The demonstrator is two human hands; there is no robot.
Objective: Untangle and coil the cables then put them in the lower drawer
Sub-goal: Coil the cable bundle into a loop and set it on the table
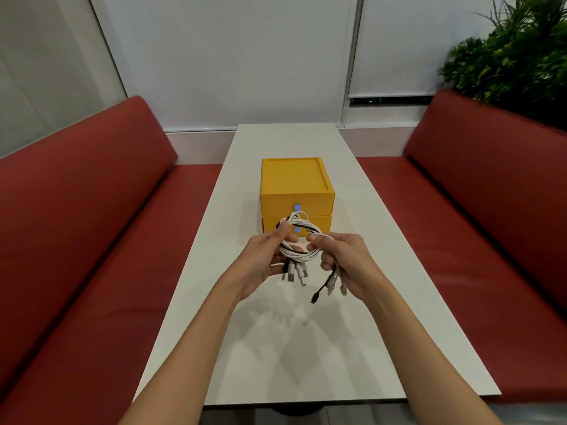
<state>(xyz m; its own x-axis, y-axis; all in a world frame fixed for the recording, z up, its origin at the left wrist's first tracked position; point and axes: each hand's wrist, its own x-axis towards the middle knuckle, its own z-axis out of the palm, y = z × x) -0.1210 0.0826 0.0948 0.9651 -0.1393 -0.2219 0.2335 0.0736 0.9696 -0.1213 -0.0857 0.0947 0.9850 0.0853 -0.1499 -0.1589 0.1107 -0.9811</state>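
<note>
I see both hands up over the table (306, 357), in front of the yellow drawer box (296, 185). L hand (264, 259) has its fingers curled round the left side of the cables (302, 233), thumb on top. R hand (346, 262) grips the right side, index and thumb pinching the strands. The cables are a twisted loop, mostly white w/ a black one wound in, held in the air betw. the two hands, not touching the table. USB plugs hang below the L hand; a black plug (316, 297) and white ends dangle under the R hand. Lower drawer (271, 223) sits behind the loop and looks pushed in, blue tab partly hidden. Red benches (92, 240) run along both sides, plant (515, 50) far right.
</note>
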